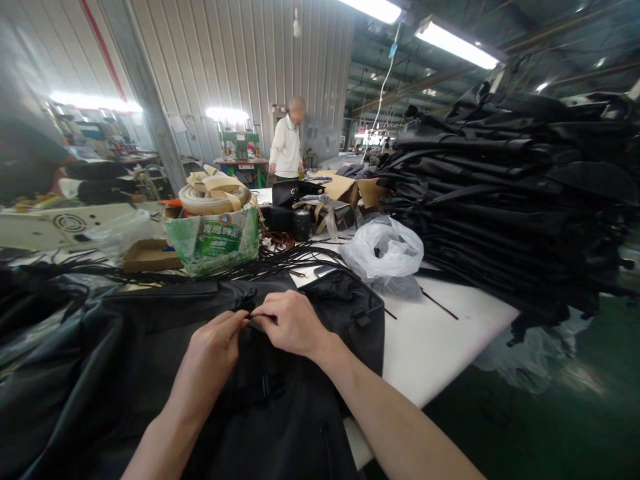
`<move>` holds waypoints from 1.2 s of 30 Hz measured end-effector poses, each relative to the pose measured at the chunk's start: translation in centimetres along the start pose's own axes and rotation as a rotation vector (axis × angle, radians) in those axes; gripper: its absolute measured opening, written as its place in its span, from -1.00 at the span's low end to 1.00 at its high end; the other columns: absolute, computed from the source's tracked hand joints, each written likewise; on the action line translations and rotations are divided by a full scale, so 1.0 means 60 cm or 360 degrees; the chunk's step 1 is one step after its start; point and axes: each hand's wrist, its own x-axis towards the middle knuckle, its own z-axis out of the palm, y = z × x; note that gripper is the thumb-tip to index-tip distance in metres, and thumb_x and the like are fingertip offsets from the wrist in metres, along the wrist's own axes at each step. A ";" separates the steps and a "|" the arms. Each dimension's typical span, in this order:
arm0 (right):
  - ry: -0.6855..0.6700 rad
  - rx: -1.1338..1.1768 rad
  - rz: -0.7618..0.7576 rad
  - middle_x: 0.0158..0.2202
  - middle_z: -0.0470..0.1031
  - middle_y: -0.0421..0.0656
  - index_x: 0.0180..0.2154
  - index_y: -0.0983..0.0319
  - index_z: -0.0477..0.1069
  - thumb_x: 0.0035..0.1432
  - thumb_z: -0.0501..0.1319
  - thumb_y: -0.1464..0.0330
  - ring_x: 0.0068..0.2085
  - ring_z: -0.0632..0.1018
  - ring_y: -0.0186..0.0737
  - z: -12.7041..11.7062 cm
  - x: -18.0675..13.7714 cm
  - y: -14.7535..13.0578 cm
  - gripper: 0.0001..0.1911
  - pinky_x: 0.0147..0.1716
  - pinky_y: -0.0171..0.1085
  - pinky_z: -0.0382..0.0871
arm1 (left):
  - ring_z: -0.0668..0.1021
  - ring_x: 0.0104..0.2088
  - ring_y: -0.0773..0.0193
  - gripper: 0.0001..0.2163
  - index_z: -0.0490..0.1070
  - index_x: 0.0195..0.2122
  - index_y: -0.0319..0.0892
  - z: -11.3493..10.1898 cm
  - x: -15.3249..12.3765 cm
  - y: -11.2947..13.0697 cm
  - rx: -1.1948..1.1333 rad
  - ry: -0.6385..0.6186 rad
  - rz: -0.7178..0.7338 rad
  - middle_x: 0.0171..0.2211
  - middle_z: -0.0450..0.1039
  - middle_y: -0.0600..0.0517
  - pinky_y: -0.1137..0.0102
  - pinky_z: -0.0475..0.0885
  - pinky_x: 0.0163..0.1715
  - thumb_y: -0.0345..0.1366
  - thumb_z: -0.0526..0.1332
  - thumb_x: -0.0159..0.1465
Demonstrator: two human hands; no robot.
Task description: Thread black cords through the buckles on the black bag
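Observation:
A black fabric bag (150, 373) lies spread across the white table (440, 340) in front of me. My left hand (213, 350) and my right hand (290, 323) meet over its upper middle. Both pinch a small black knotted cord or pull (249, 306) on the bag, fingertips nearly touching. A bunch of thin black cords (280, 261) lies on the table just beyond the bag.
A green and white carton (215, 243) holding rolled beige webbing stands behind the bag. A white plastic bag (385, 250) lies to the right. A tall stack of black fabric pieces (510, 193) fills the right side. A person in white (287, 143) stands far back.

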 end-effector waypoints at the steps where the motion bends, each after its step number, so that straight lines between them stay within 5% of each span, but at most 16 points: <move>1: -0.0009 -0.0032 -0.0012 -0.09 0.77 -0.18 -0.03 0.18 0.79 0.47 0.48 0.45 -0.08 0.74 -0.16 0.001 0.000 0.000 -0.88 -0.09 -0.23 0.44 | 0.74 -0.28 0.18 -0.69 0.75 0.02 -0.24 0.001 0.000 -0.001 -0.0001 -0.0002 0.0001 -0.22 0.69 -0.05 0.35 0.52 -0.25 -0.33 0.17 0.58; 16: -0.0107 -0.0451 -0.0067 -0.17 0.74 -0.14 -0.15 0.23 0.74 0.51 0.37 0.48 -0.11 0.67 -0.15 0.015 -0.002 -0.013 -0.84 -0.04 -0.04 0.23 | 0.67 -0.32 0.12 -0.69 0.68 -0.15 -0.13 0.007 -0.005 0.004 0.0143 -0.0187 -0.0043 -0.21 0.67 -0.09 0.27 0.47 -0.26 -0.32 0.10 0.56; 20: -0.0038 -0.0302 0.0056 -0.04 0.77 -0.15 0.01 0.19 0.74 0.56 0.41 0.42 0.00 0.72 -0.13 0.011 -0.001 -0.017 -0.89 -0.01 -0.08 0.30 | 0.67 -0.32 0.14 -0.69 0.66 -0.15 -0.14 0.006 -0.002 0.010 0.0162 -0.0085 -0.0052 -0.25 0.65 -0.06 0.27 0.45 -0.29 -0.29 0.10 0.58; 23: 0.0045 -0.0047 0.0156 0.10 0.77 -0.18 0.17 0.17 0.68 0.48 0.49 0.47 0.13 0.73 -0.13 0.005 0.000 -0.017 -0.72 0.07 -0.16 0.39 | 0.73 -0.26 0.11 -0.72 0.69 -0.08 -0.15 0.007 0.001 0.003 0.0066 0.0020 -0.0065 -0.19 0.69 -0.07 0.28 0.52 -0.26 -0.23 0.16 0.58; 28: 0.0027 0.0104 0.0214 0.02 0.78 -0.17 -0.01 0.20 0.73 0.47 0.49 0.49 0.06 0.75 -0.14 -0.004 0.002 -0.014 -0.88 0.06 -0.24 0.50 | 0.77 -0.12 0.02 -0.73 0.73 -0.02 -0.15 0.005 0.000 -0.010 0.0009 0.0075 -0.0168 -0.07 0.76 -0.11 0.24 0.60 -0.08 -0.17 0.25 0.55; 36: 0.0026 0.0067 0.0176 -0.08 0.74 -0.17 -0.13 0.20 0.71 0.48 0.49 0.45 -0.03 0.72 -0.15 0.002 0.001 -0.014 -0.95 -0.05 -0.25 0.47 | 0.73 -0.16 0.03 -0.76 0.76 -0.03 -0.17 0.007 0.005 -0.001 -0.0274 0.0040 -0.0321 -0.14 0.73 -0.09 0.25 0.52 -0.10 -0.24 0.29 0.46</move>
